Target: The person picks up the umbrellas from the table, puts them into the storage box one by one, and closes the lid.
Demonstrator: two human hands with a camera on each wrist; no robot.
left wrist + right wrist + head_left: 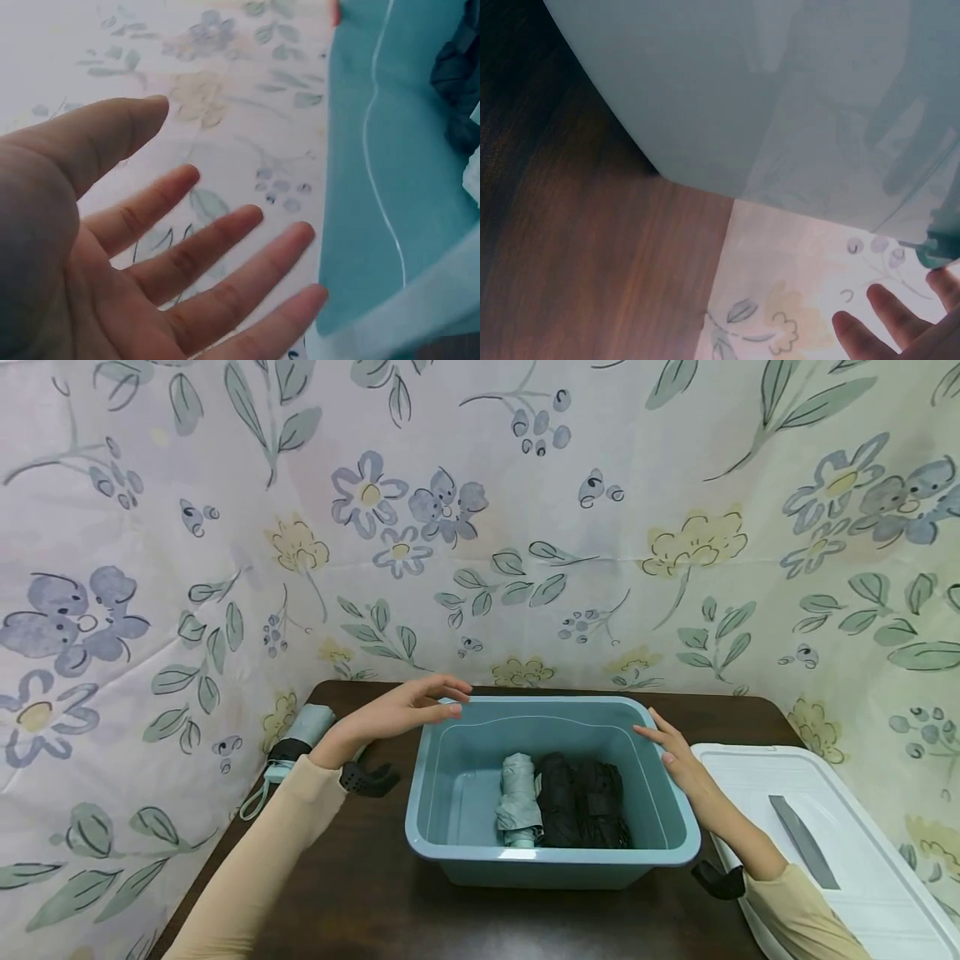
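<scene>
A teal plastic bin stands on the dark table. Inside it, side by side, lie a pale teal folded umbrella and two black folded umbrellas. My left hand is raised by the bin's back left corner, holding nothing. Its fingers are spread in the left wrist view. At the right rim, my right hand touches the bin with extended fingers. Only some of its fingertips show in the right wrist view, below the bin's outer wall.
Left of the bin, another pale blue folded umbrella with a dark band and wrist loop lies near the table's edge. A white lid with a grey strip lies to the right. Floral cloth hangs behind the table.
</scene>
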